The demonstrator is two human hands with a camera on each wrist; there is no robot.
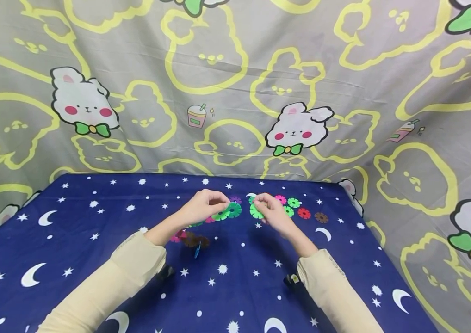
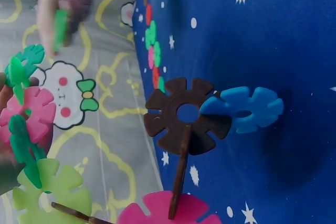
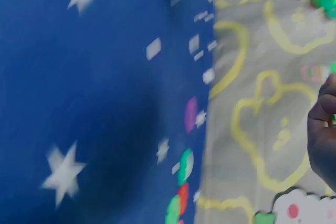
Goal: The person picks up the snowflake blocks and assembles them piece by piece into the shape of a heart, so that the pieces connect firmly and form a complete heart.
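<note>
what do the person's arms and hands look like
The left hand and right hand are ungloved. Cream sleeves end in wide cuffs with faint small markings. A black object shows beside each cuff, the right one bearing a yellowish patch.

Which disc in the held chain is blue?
The free-end disc, joined to a brown disc; the others visible in the chain are brown, pink or shades of green.

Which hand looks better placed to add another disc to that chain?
Probably the right hand: it pinches a green disc near the end of the chain, and most of the loose discs lie nearer to it. The left hand is busy holding the chain.
</note>
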